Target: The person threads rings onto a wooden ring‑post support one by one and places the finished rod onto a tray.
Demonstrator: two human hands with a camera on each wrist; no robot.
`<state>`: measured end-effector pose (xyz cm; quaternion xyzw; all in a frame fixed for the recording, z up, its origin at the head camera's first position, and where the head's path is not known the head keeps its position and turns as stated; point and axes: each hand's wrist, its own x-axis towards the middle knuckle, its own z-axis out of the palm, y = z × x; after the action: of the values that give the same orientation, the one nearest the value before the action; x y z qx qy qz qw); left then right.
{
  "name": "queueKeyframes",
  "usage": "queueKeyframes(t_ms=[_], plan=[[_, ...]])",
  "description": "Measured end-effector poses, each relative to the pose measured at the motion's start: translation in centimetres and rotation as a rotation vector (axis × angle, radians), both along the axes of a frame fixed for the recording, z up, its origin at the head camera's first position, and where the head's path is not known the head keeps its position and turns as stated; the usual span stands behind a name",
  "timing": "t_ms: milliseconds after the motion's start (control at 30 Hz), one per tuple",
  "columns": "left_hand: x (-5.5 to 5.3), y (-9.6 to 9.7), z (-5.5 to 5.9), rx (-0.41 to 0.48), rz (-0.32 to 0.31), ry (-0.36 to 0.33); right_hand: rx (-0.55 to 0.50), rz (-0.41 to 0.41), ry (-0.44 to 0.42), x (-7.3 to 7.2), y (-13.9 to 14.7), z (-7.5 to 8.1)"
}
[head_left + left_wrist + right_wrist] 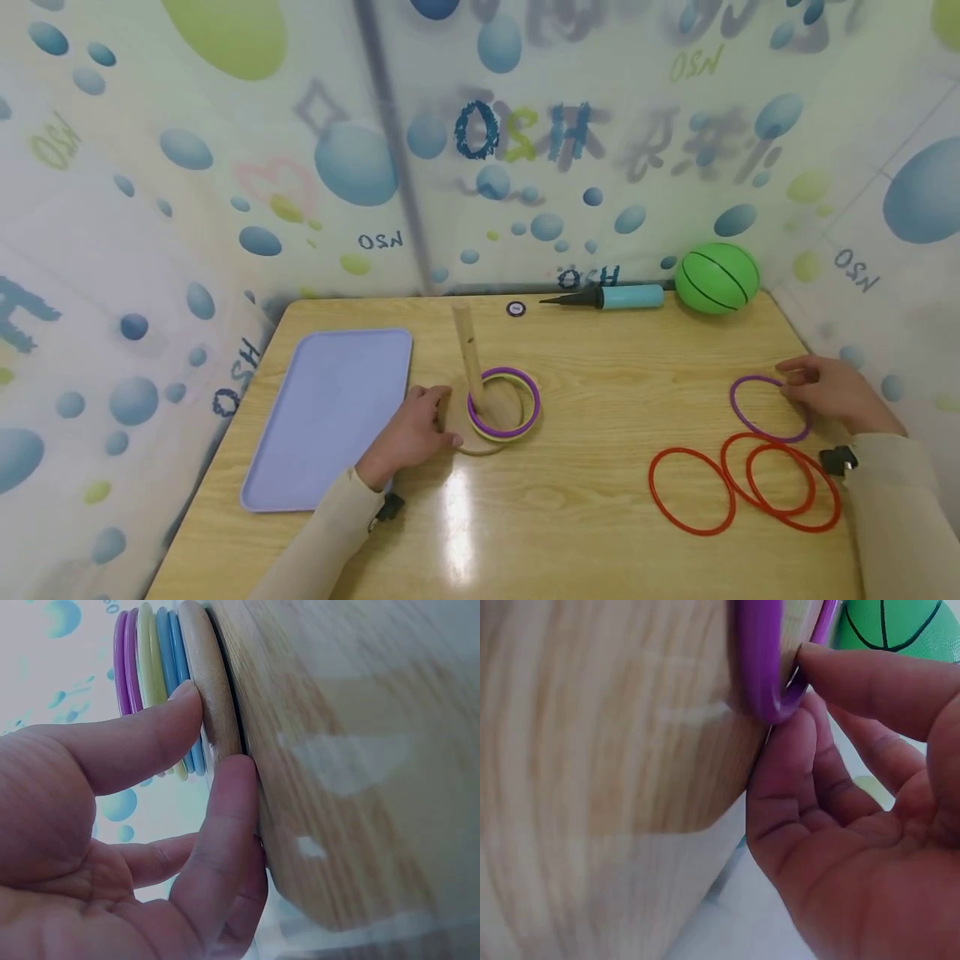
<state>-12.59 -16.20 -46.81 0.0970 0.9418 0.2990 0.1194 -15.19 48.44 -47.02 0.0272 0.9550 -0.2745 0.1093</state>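
Note:
The left hand [411, 429] holds the edge of a round wooden base [457, 425], its thumb on top and its fingers at the rim. From this base rises a wooden peg [468, 358], with purple [534, 392] and yellow rings around it. Blue rings [171, 645] show lower in the stack in the left wrist view. At the table's right side, the right hand [832, 392] pinches a loose purple ring [735, 400] between thumb and finger. That ring lies low over the table. Several red rings [690, 529] lie just in front of it, some overlapping.
Left of the base lies a pale blue tray [337, 400]. Along the back of the wooden table [585, 500] are a blue hand pump [630, 297], a small round disc [515, 309] and a green ball [717, 279]. A patterned curtain [480, 208] surrounds the table.

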Motion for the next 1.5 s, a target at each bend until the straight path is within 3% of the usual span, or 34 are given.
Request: queueKeyframes(t_ms=[267, 533, 700, 1133, 1400, 1500], plan=[[0.1, 0.0, -0.2, -0.009, -0.001, -0.005, 0.019, 0.033, -0.005, -0.2, -0.1, 0.0], [0.0, 0.0, -0.1, -0.01, -0.007, -0.002, -0.065, 0.017, -0.008, -0.3, -0.5, 0.1], [-0.1, -0.1, -0.2, -0.013, -0.012, 0.006, -0.186, 0.002, -0.014, -0.1, -1.3, 0.7], [-0.2, -0.1, 0.1, -0.008, -0.008, 0.001, -0.277, 0.013, 0.145, 0.9, -4.9, 4.3], [-0.1, 0.0, 0.1, -0.008, -0.008, -0.003, -0.417, 0.06, 0.235, 1.8, -7.4, 7.6], [-0.2, 0.0, 0.2, -0.009, -0.011, -0.001, -0.435, 0.04, 0.258, 2.1, -8.4, 8.7]])
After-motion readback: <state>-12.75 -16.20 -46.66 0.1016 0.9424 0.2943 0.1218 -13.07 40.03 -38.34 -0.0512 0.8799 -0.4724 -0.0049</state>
